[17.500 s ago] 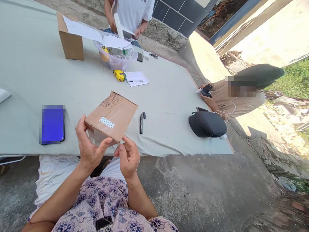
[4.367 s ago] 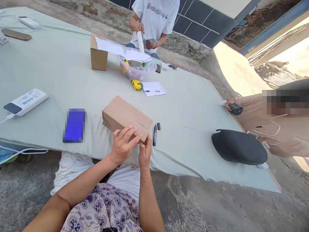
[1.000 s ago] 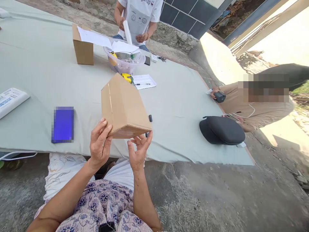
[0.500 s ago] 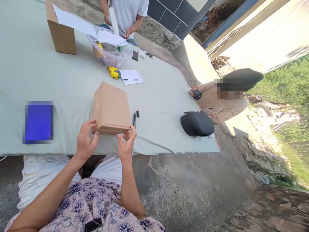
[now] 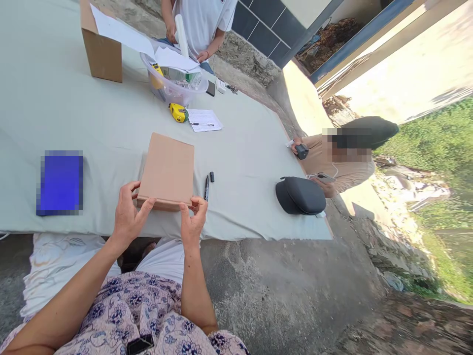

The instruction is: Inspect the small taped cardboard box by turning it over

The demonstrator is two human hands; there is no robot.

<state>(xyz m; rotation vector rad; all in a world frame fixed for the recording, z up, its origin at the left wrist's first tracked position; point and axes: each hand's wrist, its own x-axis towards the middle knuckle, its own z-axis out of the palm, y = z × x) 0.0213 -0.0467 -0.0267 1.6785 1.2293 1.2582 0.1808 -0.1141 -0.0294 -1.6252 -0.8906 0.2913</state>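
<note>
You are gripping one closed cardboard box (image 5: 168, 170) at its near edge: your left hand (image 5: 127, 217) is pinching the near left corner, thumb on top and fingers curled beneath, and your right hand (image 5: 192, 222) is pinching the near right corner the same way. The box is lying flat near the front edge of the table (image 5: 251, 162), which is draped in a pale green cloth.

Counting what is lying around it, you are looking at two cardboard boxes in all; the second, an open box (image 5: 101, 49), is standing far back on the left with one white sheet (image 5: 121, 32) resting across its top. One black marker (image 5: 206, 187) is lying just right of your box, with its one loose cap (image 5: 212, 176) beside it. One blurred blue rectangle (image 5: 60, 182) is sitting well to the left. One dark rounded case (image 5: 301, 195) is resting near the table's right edge.

One clear plastic tub (image 5: 173, 86) is standing at the back, holding a plastic bottle and papers, though the rest of its contents are too jumbled to tell. One yellow tape measure (image 5: 178, 112) is lying just in front of it, beside one printed sheet (image 5: 205, 120) with a pen on it.

Two other people are working nearby: one in a white shirt (image 5: 201, 19) behind the tub, and one in tan (image 5: 340, 158) at the right, holding a small dark device (image 5: 302, 150).
</note>
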